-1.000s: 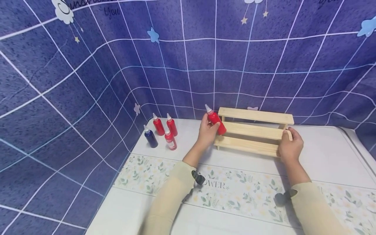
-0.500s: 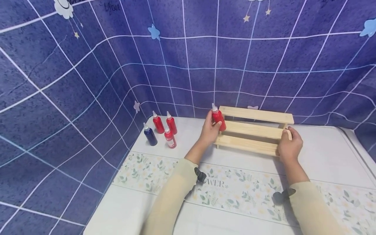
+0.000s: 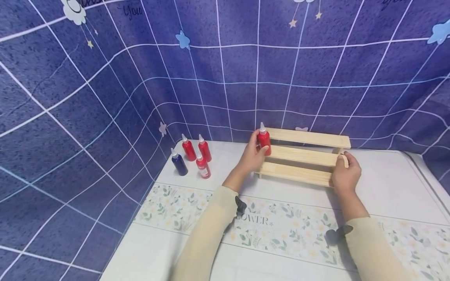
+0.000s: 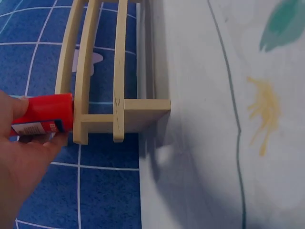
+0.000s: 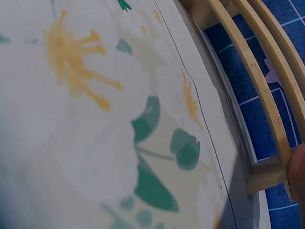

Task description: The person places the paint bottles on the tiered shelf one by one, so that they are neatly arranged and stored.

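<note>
My left hand [image 3: 253,155] holds a red squeeze bottle [image 3: 263,139] with a white pointed cap, nearly upright. It stands over the left end of the middle board of a three-tier wooden rack [image 3: 302,157]. In the left wrist view the base of the red bottle [image 4: 50,113] is right at that board; whether its weight rests there I cannot tell. My right hand [image 3: 346,175] grips the rack's right end at the middle board, thumb on top. Only a sliver of the right hand [image 5: 298,174] shows in the right wrist view.
At the table's left back stand several bottles: a dark blue bottle [image 3: 179,164], two plain red ones, and a red bottle with a white label [image 3: 203,167]. A floral strip [image 3: 281,230] crosses the white table [image 3: 393,183]. A blue gridded curtain [image 3: 225,66] hangs behind.
The red bottle in my left hand has gone from leaning left to nearly upright and moved slightly right over the middle board. My right hand keeps its hold on the rack.
</note>
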The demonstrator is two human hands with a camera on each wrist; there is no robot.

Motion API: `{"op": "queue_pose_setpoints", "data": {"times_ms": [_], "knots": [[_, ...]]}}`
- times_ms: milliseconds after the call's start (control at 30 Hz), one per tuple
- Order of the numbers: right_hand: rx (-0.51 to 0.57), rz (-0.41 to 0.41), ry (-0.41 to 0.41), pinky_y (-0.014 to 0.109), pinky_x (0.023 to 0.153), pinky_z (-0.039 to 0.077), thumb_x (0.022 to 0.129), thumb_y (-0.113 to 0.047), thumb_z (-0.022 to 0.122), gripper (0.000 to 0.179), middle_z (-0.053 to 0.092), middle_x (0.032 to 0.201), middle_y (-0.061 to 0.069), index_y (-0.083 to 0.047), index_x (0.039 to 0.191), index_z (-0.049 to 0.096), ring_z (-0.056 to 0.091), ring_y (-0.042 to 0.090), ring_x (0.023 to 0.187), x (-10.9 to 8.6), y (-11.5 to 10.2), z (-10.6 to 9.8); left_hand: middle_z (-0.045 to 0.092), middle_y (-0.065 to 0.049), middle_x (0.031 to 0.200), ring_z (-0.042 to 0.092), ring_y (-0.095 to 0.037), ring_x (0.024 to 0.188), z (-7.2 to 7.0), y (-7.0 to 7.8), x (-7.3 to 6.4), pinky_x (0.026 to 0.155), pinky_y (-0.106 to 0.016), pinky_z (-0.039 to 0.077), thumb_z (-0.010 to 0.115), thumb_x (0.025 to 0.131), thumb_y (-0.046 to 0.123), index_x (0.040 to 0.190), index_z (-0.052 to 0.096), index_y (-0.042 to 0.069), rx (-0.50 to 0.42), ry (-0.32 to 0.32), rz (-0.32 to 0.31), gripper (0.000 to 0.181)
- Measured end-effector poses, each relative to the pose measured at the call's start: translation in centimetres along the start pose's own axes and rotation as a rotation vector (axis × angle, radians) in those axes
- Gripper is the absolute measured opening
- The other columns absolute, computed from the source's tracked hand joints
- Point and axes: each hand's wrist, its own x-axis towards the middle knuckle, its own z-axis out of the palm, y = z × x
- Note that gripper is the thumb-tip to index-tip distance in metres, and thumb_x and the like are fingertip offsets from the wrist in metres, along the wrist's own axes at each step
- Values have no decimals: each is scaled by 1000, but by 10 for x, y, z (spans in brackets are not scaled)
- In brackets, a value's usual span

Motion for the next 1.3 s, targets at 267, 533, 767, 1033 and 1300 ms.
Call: {"op": "queue_pose_setpoints", "data": {"times_ms": [267, 533, 767, 1033, 1300], "knots": [[-41, -12, -16, 35, 130, 36, 113, -29, 40, 52, 41, 169, 12, -10, 162, 39, 40, 26, 158, -2, 0, 0, 47, -22, 164, 48, -33, 153, 0, 0, 6, 123, -40, 46, 63, 104, 8, 162, 30, 6, 100, -42, -31, 67], [-38, -1, -19, 35, 131, 34, 113, -31, 40, 53, 39, 170, 11, -12, 163, 38, 38, 25, 160, -1, 4, 0, 51, -22, 156, 55, -33, 146, -5, 2, 9, 120, -34, 49, 64, 103, 5, 157, 39, -2, 93, -93, -40, 60], [-36, -36, -18, 40, 132, 32, 113, -28, 41, 53, 39, 170, 14, -10, 163, 39, 37, 28, 160, -1, 1, 0, 46, -18, 144, 59, -29, 132, -5, 5, 10, 115, -28, 53, 63, 103, 5, 158, 41, -3, 171, -82, -15, 59], [-31, -34, -10, 38, 132, 32, 113, -29, 40, 54, 38, 171, 12, -10, 163, 38, 36, 26, 160, 4, 1, -1, 50, -23, 151, 61, -33, 136, -5, 5, 13, 116, -32, 52, 60, 105, 5, 160, 38, -3, 176, -93, 8, 60], [-37, -45, -5, 42, 132, 32, 112, -28, 41, 53, 41, 169, 15, -9, 162, 40, 38, 29, 159, 1, 3, -2, 66, -19, 145, 67, -30, 133, -5, -2, 10, 112, -36, 56, 62, 106, 12, 156, 46, 4, 176, -69, -10, 53]]}}
